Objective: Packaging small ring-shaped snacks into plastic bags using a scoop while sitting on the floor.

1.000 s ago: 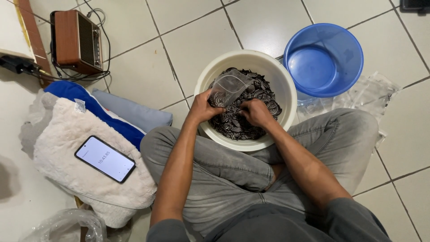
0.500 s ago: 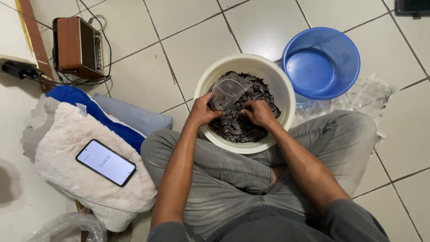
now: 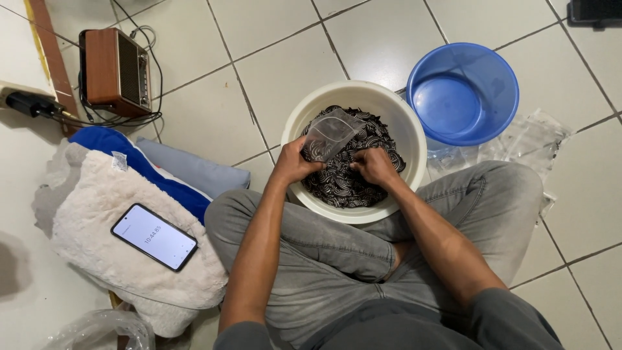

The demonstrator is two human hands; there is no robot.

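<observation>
A small clear plastic bag (image 3: pixel 330 133) is pinched at its lower edge by the left hand (image 3: pixel 295 162), fingers curled tight around it, so the bag stands up and tilts away over the cream basin (image 3: pixel 389 107). The right hand (image 3: pixel 374 165) lies just beside it, fingers bent down into the heap of small dark, white-patterned pieces (image 3: pixel 343 185) that fills the basin; whether it grips any of them cannot be told. Both hands rest at the near side of the basin, which sits on the tiled floor (image 3: pixel 272 71) between the person's crossed legs in grey jeans (image 3: pixel 324 246).

Touching the basin's far right rim is an empty blue basin (image 3: pixel 463 91), with crumpled clear plastic bags (image 3: pixel 531 139) beside it. To the left, a smartphone (image 3: pixel 154 236) with a lit screen lies on a fluffy cream cushion (image 3: pixel 97 246), near a blue cloth (image 3: pixel 123 149). Farther off stands a small wooden radio (image 3: pixel 115 71).
</observation>
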